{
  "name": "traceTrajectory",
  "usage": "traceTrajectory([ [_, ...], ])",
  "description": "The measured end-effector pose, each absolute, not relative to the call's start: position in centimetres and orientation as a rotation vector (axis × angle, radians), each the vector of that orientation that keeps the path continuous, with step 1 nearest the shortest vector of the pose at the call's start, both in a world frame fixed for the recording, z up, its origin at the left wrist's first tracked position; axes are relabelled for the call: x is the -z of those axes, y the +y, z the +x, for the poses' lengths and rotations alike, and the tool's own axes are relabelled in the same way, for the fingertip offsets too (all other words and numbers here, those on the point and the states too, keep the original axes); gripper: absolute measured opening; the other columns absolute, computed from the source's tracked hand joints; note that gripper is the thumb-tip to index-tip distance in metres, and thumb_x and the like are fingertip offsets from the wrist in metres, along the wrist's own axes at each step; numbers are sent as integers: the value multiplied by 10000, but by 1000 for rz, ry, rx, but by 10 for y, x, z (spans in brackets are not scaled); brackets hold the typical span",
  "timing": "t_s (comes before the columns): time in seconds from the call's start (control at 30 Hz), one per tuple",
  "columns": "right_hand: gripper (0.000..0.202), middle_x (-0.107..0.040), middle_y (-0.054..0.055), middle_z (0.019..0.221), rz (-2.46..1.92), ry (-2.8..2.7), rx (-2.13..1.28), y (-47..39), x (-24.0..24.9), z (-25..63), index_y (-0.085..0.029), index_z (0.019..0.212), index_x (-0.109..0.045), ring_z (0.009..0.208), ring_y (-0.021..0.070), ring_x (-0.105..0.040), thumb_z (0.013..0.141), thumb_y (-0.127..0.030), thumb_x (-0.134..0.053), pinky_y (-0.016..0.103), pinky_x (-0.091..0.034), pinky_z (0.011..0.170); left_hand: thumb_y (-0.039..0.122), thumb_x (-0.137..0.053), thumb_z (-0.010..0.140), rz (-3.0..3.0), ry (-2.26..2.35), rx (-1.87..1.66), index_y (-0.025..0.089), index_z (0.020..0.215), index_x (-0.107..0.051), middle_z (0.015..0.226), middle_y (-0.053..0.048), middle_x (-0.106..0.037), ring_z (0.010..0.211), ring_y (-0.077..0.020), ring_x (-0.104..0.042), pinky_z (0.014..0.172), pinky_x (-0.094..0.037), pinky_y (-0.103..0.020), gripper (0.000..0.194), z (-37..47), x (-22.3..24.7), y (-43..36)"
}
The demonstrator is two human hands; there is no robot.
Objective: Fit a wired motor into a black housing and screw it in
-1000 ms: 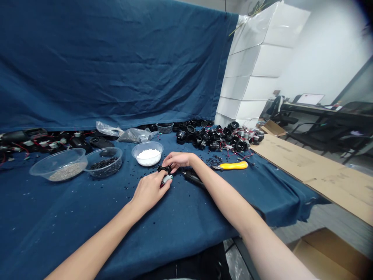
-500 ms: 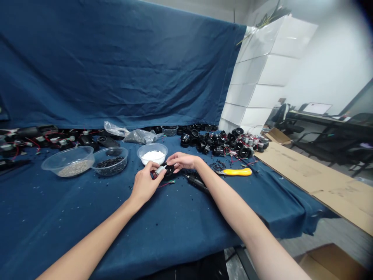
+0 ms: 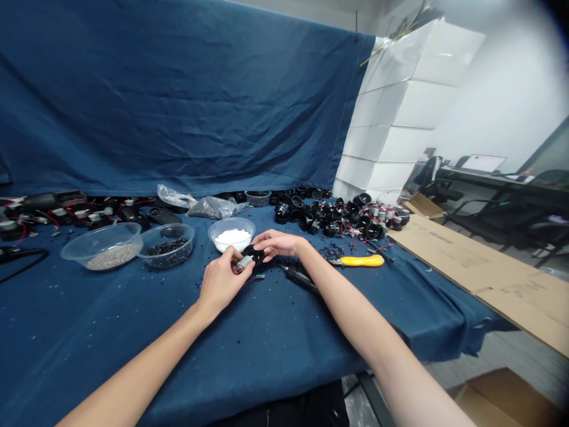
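Note:
Between my two hands is a small silver motor (image 3: 244, 262) joined to a round black plastic housing (image 3: 256, 254). My left hand (image 3: 224, 274) pinches the motor end between thumb and fingers. My right hand (image 3: 276, 243) is closed on the far right side of the black housing, its fingertips partly hidden. Thin wires with a small green circuit board (image 3: 259, 277) hang below the motor. Just behind my hands stands a clear bowl of white pieces (image 3: 232, 235). A black screwdriver-like tool (image 3: 301, 277) lies under my right forearm.
To the left are a bowl of silver screws (image 3: 103, 249) and a bowl of small black parts (image 3: 168, 245). Yellow-handled pliers (image 3: 361, 261) lie right of my arm. Heaped black housings with motors (image 3: 338, 218) sit behind, near stacked white boxes (image 3: 391, 112).
The motor and black housing have turned slightly in my hands, so more of the motor's silver side shows. Both hands stay in nearly the same place.

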State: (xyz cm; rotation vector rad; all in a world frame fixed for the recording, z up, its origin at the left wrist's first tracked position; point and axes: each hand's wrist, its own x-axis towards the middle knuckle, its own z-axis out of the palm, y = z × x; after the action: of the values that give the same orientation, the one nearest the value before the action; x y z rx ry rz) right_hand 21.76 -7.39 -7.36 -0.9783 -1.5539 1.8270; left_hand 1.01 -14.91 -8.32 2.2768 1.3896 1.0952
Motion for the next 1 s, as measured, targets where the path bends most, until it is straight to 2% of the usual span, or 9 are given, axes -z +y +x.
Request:
traceTrajectory([
  [0.13, 337, -547, -83, 573, -981, -1584, -1840, -76, 72, 217, -115, 915, -622, 427, 21, -479, 668, -235, -818, 251, -601, 617, 401, -607, 795, 2361, 1486, -1019, 223, 801, -501, 690, -4, -664, 626, -198, -628, 581, -368, -251, 208, 11, 83, -150],
  [0.23, 362, -523, -96, 541, -984, -1601, -1822, -76, 73, 216, -117, 913, -620, 413, 14, -451, 657, -259, -832, 241, -599, 608, 400, -600, 797, 2401, 1524, -969, 226, 807, -505, 712, -10, -679, 644, -209, -645, 583, -367, -254, 199, 11, 83, -150],
  [0.43, 434, -560, -73, 566, -997, -1629, -1784, -74, 76, 215, -115, 937, -612, 455, 34, -512, 629, -300, -855, 233, -598, 595, 408, -587, 801, 2442, 1579, -918, 229, 817, -511, 725, -23, -687, 694, -246, -667, 584, -351, -264, 195, 11, 83, -150],
  [0.63, 469, -618, -36, 635, -995, -1629, -1796, -76, 78, 211, -98, 956, -620, 547, 69, -598, 597, -274, -867, 228, -600, 608, 413, -584, 799, 2433, 1583, -921, 227, 815, -516, 725, -36, -687, 699, -267, -665, 582, -341, -270, 199, 12, 83, -145],
  [0.83, 344, -613, -45, 615, -1009, -1588, -1820, -73, 78, 213, -93, 959, -628, 546, 75, -608, 660, -164, -782, 255, -606, 632, 453, -599, 790, 2334, 1512, -982, 220, 793, -524, 681, -15, -663, 642, -221, -634, 591, -367, -258, 245, 8, 89, -138],
  [1.0, 274, -684, 13, 694, -1019, -1594, -1812, -70, 79, 220, -89, 940, -643, 642, 109, -671, 672, -103, -699, 222, -588, 635, 491, -596, 798, 2205, 1394, -1039, 199, 808, -544, 644, -7, -649, 591, -186, -609, 586, -402, -252, 297, 6, 94, -132],
])
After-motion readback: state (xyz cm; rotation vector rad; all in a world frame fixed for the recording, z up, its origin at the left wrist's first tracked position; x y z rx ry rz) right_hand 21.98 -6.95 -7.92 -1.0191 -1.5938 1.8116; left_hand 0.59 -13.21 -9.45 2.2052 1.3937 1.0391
